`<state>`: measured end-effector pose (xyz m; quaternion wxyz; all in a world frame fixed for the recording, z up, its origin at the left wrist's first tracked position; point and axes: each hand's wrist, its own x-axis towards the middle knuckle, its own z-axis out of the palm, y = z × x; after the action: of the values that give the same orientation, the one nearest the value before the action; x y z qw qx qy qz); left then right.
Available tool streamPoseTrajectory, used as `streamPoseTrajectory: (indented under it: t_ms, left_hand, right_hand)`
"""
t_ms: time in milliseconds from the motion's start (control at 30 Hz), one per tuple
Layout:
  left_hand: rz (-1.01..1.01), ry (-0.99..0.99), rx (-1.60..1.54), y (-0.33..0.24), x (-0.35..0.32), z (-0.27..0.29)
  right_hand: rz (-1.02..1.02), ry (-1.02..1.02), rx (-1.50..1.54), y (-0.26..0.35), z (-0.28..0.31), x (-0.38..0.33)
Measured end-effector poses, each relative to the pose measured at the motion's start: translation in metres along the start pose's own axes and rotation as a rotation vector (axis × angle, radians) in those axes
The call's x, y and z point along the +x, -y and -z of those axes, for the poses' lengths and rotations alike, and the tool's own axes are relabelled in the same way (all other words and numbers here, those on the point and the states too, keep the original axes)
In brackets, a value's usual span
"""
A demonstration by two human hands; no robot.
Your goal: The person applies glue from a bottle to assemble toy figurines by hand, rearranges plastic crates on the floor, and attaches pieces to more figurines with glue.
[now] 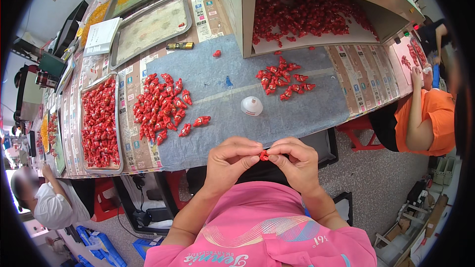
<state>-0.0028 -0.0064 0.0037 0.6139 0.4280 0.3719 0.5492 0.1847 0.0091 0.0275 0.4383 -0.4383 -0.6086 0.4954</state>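
Just off the table's front edge, my left hand and my right hand meet at their fingertips. Both pinch one small red figure, mostly covered by the fingers. A white squeeze bottle with a pointed tip stands on the blue-grey cloth beyond my hands. Left of it spreads a large pile of red figures, with a few lying apart at its right side. A smaller group of red figures lies beyond the bottle to the right.
A metal tray full of red figures sits at the left; another tray lies farther back. An open-fronted box with many red pieces inside stands at the back right. People sit at the far left and right.
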Motion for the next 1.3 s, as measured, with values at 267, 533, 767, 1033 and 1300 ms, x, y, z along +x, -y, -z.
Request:
streamPoseTrajectory:
  t_ms: [267, 533, 767, 1033, 1300]
  left_hand:
    - [-0.007, -0.003, 0.013, 0.0, -0.001, -0.001]
    - [0.002, -0.005, -0.019, 0.0, -0.002, -0.001]
    - [0.005, -0.009, -0.006, 0.0, -0.003, -0.001]
    - [-0.006, -0.001, 0.039, 0.0, -0.004, 0.001]
    - [-0.012, 0.038, 0.039, -0.007, 0.001, 0.01]
  right_hand:
    - [-0.003, 0.006, 0.03, -0.003, 0.0, -0.001]
    - [0.009, 0.011, 0.012, 0.001, 0.0, 0.0]
    - [-0.002, 0.009, 0.009, 0.001, -0.001, -0.002]
    - [0.017, 0.015, -0.007, 0.003, -0.001, 0.0]
    - [0.005, 0.038, 0.08, -0.003, -0.008, 0.002]
